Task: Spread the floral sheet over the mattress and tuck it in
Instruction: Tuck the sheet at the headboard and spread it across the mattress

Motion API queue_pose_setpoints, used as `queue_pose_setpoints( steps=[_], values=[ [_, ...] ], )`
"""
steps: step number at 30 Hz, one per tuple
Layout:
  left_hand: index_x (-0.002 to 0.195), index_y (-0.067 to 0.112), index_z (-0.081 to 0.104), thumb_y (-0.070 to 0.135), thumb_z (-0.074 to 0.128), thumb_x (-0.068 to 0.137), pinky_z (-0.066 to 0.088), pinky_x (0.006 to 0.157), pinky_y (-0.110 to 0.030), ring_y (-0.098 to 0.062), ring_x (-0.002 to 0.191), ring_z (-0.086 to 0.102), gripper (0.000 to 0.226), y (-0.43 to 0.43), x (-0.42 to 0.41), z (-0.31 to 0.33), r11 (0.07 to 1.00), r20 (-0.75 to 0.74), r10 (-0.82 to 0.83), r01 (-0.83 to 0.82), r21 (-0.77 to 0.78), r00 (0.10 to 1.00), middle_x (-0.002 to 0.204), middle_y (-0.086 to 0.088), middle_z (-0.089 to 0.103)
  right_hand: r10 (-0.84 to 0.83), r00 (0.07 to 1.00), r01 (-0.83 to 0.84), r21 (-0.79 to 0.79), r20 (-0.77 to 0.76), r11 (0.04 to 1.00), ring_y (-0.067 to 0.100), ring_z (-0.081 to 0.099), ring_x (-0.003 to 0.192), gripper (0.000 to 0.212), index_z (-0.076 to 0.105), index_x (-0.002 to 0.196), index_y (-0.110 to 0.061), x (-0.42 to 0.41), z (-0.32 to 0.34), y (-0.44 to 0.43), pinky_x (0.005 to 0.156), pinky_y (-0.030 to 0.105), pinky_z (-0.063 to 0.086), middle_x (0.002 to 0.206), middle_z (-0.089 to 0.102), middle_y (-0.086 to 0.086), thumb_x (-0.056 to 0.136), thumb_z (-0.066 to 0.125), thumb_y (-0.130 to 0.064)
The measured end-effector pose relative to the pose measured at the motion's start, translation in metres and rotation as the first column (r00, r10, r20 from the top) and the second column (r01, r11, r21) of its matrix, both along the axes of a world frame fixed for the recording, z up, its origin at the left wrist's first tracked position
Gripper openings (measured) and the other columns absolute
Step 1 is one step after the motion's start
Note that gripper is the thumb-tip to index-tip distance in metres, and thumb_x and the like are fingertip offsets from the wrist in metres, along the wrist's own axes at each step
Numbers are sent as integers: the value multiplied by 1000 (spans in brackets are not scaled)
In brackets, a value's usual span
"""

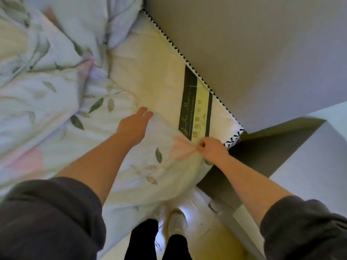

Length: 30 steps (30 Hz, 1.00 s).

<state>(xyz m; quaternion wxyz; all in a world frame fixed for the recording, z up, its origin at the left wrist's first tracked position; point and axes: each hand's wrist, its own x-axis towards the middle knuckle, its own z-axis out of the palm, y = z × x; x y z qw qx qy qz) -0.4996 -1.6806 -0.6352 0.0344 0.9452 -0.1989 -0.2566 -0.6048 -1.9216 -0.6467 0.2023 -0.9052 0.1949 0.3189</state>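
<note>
Nearest, the person's white shoes (177,220) are standing just beside the floral sheet (142,166), whose near edge is hanging over the side of the mattress (159,81) toward the floor. In my judgement, a foot catching that hanging edge could drag the cloth back off while the corner is being pulled. The other risk is the grip itself. The pull is coming from a small pinch, so the fabric may slip free. The sheet may also go on skewed, because most of it is lying bunched in folds on the left.

The right hand (213,149) is curling its fingers inward and pinching a gathered bit of the sheet's edge at the mattress's near corner, touching the dark label band (195,106). The left hand (134,124) is reaching forward with its fingers straight and close together, holding nothing. It is lying on or just over the sheet, and I cannot tell whether it is pressing down.

Farther off, a cream strip of mattress is lying uncovered along the grey wall (262,44), with its black-and-white piping showing.
</note>
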Motion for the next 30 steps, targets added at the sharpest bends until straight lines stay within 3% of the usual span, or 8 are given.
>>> queue_pose_setpoints(
  steps=[3, 5, 10, 14, 18, 22, 25, 30],
  values=[
    [141, 25, 30, -8, 46, 85, 50, 76, -44, -38, 99, 60, 67, -23, 41, -16, 993, -9, -88, 88, 84, 996, 143, -5, 27, -78, 996, 81, 66, -45, 995, 19, 60, 79, 4, 53, 92, -20, 5, -1, -33, 77, 35, 53, 89, 60, 1, 95, 51, -22],
    [132, 23, 36, -2, 47, 87, 49, 70, -45, -39, 90, 61, 53, -32, 61, -26, 983, 27, -155, 151, 106, 988, 124, -10, 38, -95, 991, 101, 64, -90, 993, 23, 63, 83, 6, 50, 97, -18, 1, 3, -59, 80, 39, 55, 92, 61, 5, 94, 53, -13],
    [117, 18, 56, 26, 51, 94, 47, 84, -42, -35, 103, 58, 25, -32, 109, -29, 943, -34, -251, 253, 217, 967, 112, -11, 56, -88, 981, 71, -100, -171, 992, 25, 61, 91, 29, 50, 117, -9, -26, 12, -108, 78, 30, 50, 107, 63, 12, 90, 59, -5],
    [92, 3, 63, 15, 53, 93, 47, 78, -45, -41, 90, 58, 16, -79, 124, -7, 978, 132, -85, 108, -177, 988, 98, -26, 64, -222, 971, 196, -239, -86, 951, 26, 62, 95, 26, 47, 122, -9, -46, 10, -126, 84, 36, 52, 111, 63, 13, 97, 49, -12],
    [101, -2, 64, 9, 49, 91, 46, 81, -44, -45, 96, 58, 21, -154, 142, 14, 938, 225, 71, 12, -347, 972, 103, -29, 63, -352, 935, 319, -327, -44, 889, 32, 62, 100, 34, 39, 129, -6, -45, 10, -135, 80, 39, 53, 113, 60, 16, 96, 47, -8],
    [115, 1, 60, 12, 51, 93, 44, 93, -48, -46, 104, 53, 26, -157, 140, -4, 987, 143, -15, 38, -157, 990, 120, -27, 52, -422, 904, 409, -149, -68, 900, 28, 59, 94, 41, 35, 135, -6, -39, 1, -125, 75, 33, 51, 118, 56, 16, 96, 49, -14],
    [135, 9, 44, 8, 50, 93, 41, 98, -51, -47, 113, 49, 42, -145, 133, -11, 996, 78, -58, 63, -66, 995, 138, -20, 34, -476, 879, 475, -27, -39, 880, 30, 60, 94, 29, 52, 122, -5, -33, -11, -122, 80, 36, 54, 116, 58, 17, 96, 45, -17],
    [143, 15, 32, 6, 48, 91, 42, 95, -56, -47, 119, 46, 55, -118, 154, -13, 995, 92, -33, 24, 98, 995, 142, -15, 28, -444, 895, 445, -53, 33, 894, 26, 56, 106, 27, 54, 121, -7, -27, -11, -113, 88, 32, 48, 120, 57, 13, 99, 43, -17]
  ],
)
